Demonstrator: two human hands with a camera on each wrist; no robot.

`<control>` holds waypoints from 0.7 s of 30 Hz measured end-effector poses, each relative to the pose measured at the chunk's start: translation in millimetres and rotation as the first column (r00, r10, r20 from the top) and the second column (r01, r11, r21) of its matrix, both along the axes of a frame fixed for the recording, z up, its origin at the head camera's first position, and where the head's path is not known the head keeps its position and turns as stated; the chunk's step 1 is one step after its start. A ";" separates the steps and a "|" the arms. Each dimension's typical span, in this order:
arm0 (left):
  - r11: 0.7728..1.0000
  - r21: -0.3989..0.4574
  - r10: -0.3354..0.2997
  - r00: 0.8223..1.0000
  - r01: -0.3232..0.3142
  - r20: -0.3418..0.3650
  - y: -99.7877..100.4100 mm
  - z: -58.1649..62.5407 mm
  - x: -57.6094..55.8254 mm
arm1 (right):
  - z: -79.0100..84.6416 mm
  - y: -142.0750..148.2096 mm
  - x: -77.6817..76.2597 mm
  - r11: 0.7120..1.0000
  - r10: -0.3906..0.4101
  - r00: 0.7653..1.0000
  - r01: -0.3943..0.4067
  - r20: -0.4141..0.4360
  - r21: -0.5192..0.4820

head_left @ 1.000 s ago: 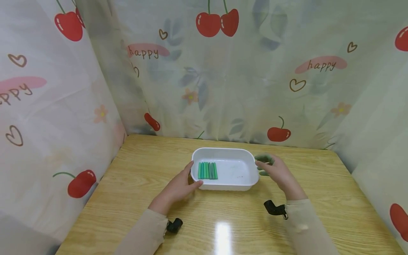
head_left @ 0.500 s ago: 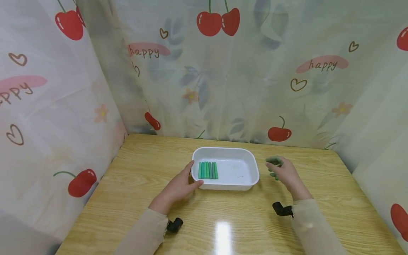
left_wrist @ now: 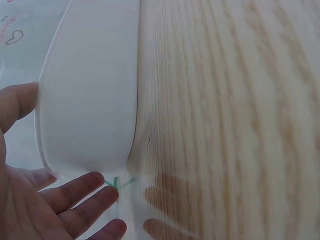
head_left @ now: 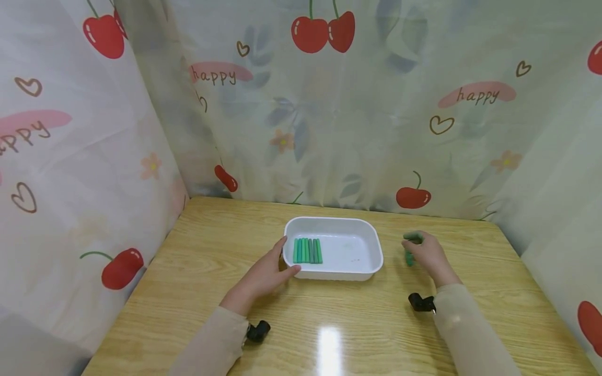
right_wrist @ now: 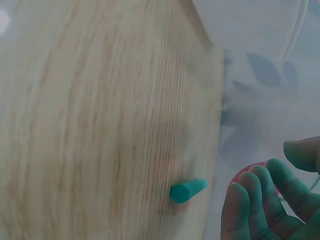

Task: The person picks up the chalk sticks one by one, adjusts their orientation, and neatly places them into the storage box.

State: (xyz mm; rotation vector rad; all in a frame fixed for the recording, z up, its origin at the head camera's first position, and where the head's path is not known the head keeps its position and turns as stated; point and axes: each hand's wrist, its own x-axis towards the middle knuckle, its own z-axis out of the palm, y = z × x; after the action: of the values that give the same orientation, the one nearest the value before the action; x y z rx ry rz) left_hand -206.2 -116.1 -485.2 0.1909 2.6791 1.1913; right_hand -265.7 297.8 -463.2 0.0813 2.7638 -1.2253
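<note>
A white plastic tray [head_left: 350, 253] stands on the table, with several short green sticks [head_left: 308, 251] in a row at its left end. My left hand [head_left: 260, 272] holds that end: the thumb lies on the front rim and the fingers reach round the side, as the left wrist view also shows. To the right of the tray, my right hand [head_left: 425, 254] hovers with loosely bent fingers. Below it, a single green stick [right_wrist: 188, 191] lies on the table. In the right wrist view, a gap separates this stick from the green-tinted fingers [right_wrist: 281, 182], which hold nothing.
The wooden table [head_left: 216, 230] meets a cherry-print curtain [head_left: 329, 130] at its back edge. More of the printed cloth hangs on both sides. Black wrist cameras sit on both cuffs.
My right hand has moved right, away from the tray's right end, and the single green stick has come into view below it. The left hand and the tray have stayed put.
</note>
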 end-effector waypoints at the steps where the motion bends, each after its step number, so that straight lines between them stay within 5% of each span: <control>1: 1.000 -0.001 0.000 1.000 0.000 0.001 0.0 0.1 0.0 | -0.1 1.1 -1.1 1.000 -0.005 1.000 0.005 0.010 -0.004; 21: 1.000 0.000 -0.004 1.000 0.004 0.002 -0.9 0.0 -1.0 | -10.3 18.3 -20.3 0.998 -0.055 0.988 0.056 0.142 -0.002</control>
State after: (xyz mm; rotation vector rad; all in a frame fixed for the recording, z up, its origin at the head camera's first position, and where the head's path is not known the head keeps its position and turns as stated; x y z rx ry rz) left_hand -207.3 -117.0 -485.2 0.1946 2.6764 1.1896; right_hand -286.0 316.2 -473.5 0.2370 2.6518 -1.1914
